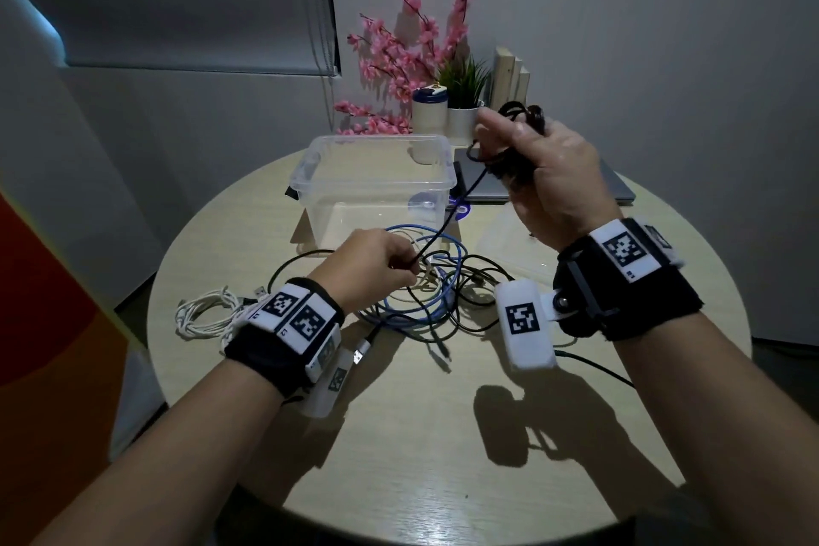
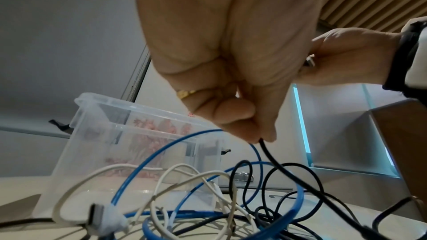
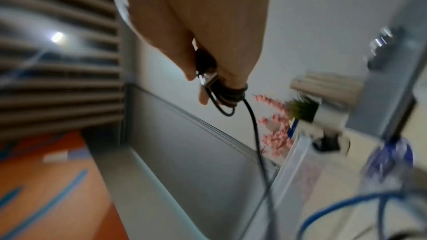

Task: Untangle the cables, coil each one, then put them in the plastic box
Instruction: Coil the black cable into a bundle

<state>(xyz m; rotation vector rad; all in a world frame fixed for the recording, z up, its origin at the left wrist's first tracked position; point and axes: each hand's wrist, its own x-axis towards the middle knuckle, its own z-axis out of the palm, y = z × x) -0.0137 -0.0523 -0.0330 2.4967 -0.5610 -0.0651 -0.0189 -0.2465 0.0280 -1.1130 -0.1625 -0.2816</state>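
My right hand (image 1: pixel 527 146) is raised above the table and holds a black cable (image 1: pixel 469 186) wound in loops round its fingers (image 3: pixel 231 87), with the metal plug (image 3: pixel 208 79) tucked in the grip. The cable's free length runs down to my left hand (image 1: pixel 399 266), which pinches it (image 2: pixel 261 140) just above the tangle. The tangle (image 1: pixel 425 297) of blue, white and black cables lies mid-table. A coiled white cable (image 1: pixel 204 315) sits at the left. The clear plastic box (image 1: pixel 372 186) stands open behind the tangle, with nothing seen inside it.
A round wooden table (image 1: pixel 443 434) holds everything. Behind the box stand pink artificial flowers (image 1: pixel 399 58), a small potted plant (image 1: pixel 463 102) and a white jar (image 1: pixel 427 111). A grey laptop (image 1: pixel 620 191) and the clear box lid (image 1: pixel 514 244) lie at the right.
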